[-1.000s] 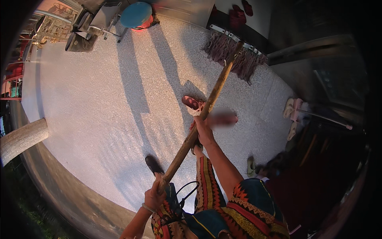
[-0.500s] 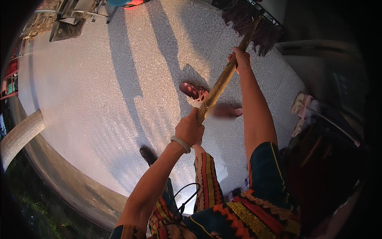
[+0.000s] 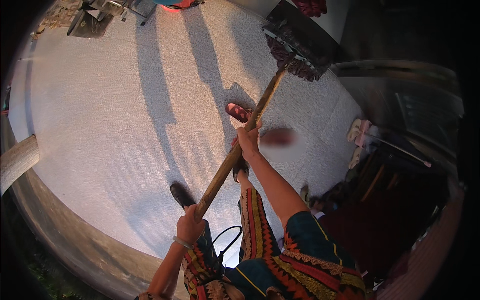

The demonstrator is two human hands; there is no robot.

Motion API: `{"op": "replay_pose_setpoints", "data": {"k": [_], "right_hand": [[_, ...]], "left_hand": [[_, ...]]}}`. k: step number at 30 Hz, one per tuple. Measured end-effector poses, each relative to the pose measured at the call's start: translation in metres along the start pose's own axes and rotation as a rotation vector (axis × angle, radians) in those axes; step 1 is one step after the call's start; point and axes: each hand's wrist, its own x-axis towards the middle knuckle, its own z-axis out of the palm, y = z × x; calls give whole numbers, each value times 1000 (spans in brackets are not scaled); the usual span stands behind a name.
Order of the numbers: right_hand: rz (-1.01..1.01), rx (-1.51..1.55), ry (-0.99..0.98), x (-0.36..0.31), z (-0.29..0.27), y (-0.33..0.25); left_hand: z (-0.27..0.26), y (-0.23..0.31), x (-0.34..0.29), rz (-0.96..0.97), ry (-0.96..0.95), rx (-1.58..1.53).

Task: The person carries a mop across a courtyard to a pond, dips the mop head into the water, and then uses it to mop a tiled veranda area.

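A mop with a thick wooden pole [image 3: 220,176] slants across the floor in front of me. Its head [image 3: 306,70], a bar with dark purplish strands, lies at the far right on the tiles. My left hand [image 3: 189,227] is closed round the near end of the pole, low beside my leg. Farther up, my right hand [image 3: 248,141] wraps the pole near its middle. A red sandal [image 3: 237,112] lies just beyond that hand, partly behind the pole. To the right of it is a blurred reddish shape [image 3: 281,137] whose kind I cannot make out.
I stand on a speckled tiled floor [image 3: 105,115] in dark shoes [image 3: 181,194]. Pale sandals [image 3: 355,131] and dark cloth-like items lie at the right. A round pale post [image 3: 20,162] rises at the left edge, by a curved ledge [image 3: 90,227]. Metal-legged furniture [image 3: 90,22] stands far left.
Both hands have drawn the mop back toward me and to the left. The mop head has slid nearer over the tiles, and my right hand has come down closer to my body.
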Motion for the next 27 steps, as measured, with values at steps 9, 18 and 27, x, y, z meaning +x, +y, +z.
{"op": "replay_pose_setpoints", "data": {"k": [9,18,27], "right_hand": [[323,-10,-329,-203,96,41],[192,-24,-491,-71,146,-15],[136,-46,-251,25,192,-36]], "left_hand": [[-63,-85,-207,-292,97,-40],[-49,-21,-88,-202,357,-86],[-53,-21,-19,-110,330,-170]]}}
